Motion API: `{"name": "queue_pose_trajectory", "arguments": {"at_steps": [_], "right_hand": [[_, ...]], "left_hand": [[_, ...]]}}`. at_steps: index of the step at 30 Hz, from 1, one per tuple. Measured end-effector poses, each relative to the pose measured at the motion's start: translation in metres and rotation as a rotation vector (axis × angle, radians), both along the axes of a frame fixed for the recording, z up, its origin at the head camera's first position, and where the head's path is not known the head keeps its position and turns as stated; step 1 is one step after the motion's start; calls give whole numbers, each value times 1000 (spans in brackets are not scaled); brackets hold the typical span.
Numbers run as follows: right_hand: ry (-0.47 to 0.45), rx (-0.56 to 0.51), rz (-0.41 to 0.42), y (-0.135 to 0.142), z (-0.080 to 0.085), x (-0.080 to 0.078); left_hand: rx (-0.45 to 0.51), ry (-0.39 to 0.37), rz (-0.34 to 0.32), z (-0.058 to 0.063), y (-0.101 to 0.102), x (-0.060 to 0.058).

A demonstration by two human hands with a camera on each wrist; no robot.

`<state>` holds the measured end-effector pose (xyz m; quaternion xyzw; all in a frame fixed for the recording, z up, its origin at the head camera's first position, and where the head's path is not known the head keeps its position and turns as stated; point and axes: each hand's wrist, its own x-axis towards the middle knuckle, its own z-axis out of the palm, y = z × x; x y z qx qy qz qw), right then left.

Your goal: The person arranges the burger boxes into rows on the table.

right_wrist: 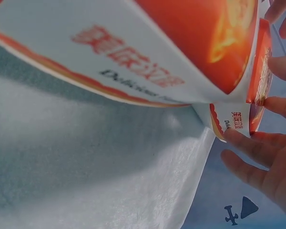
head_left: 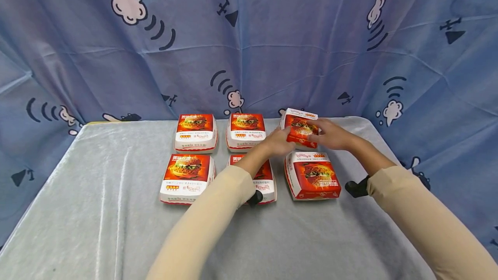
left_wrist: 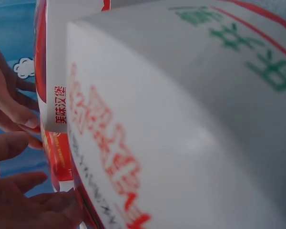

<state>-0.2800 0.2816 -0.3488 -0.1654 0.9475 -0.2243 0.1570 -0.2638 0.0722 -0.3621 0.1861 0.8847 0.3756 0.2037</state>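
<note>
Both hands are at the back-right burger box [head_left: 299, 129], a red-and-white carton with a burger printed on its lid. My left hand [head_left: 278, 142] is slightly blurred at the box's front left; its fingers [left_wrist: 26, 183] look spread beside the carton in the left wrist view. My right hand [head_left: 330, 135] reaches over the box's right side, fingertips on the lid. In the right wrist view, the right fingers [right_wrist: 255, 148] are spread and fairly straight along the carton's edge. This box sits at a slight angle. Directly in front of it lies another burger box [head_left: 314, 175].
Left of the hands stand more burger boxes: one back-middle [head_left: 246, 131], one back-left [head_left: 196, 132] and one front-left [head_left: 186, 178]. The left forearm partly covers a front-middle box [head_left: 266, 180]. A grey cloth covers the table [head_left: 128, 237]; a blue patterned curtain [head_left: 249, 33] hangs behind it.
</note>
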Motion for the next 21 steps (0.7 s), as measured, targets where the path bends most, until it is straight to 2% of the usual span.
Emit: {"name": "queue_pose_trajectory", "arguments": {"at_steps": [11, 15, 21], "right_hand": [[38, -5, 11, -3, -2, -4], [38, -13, -14, -5, -1, -6], [17, 45, -41, -5, 1, -5]], "left_hand": [[-73, -32, -7, -1, 1, 5], [-80, -33, 27, -1, 2, 6], [-110, -34, 54, -1, 6, 7]]}}
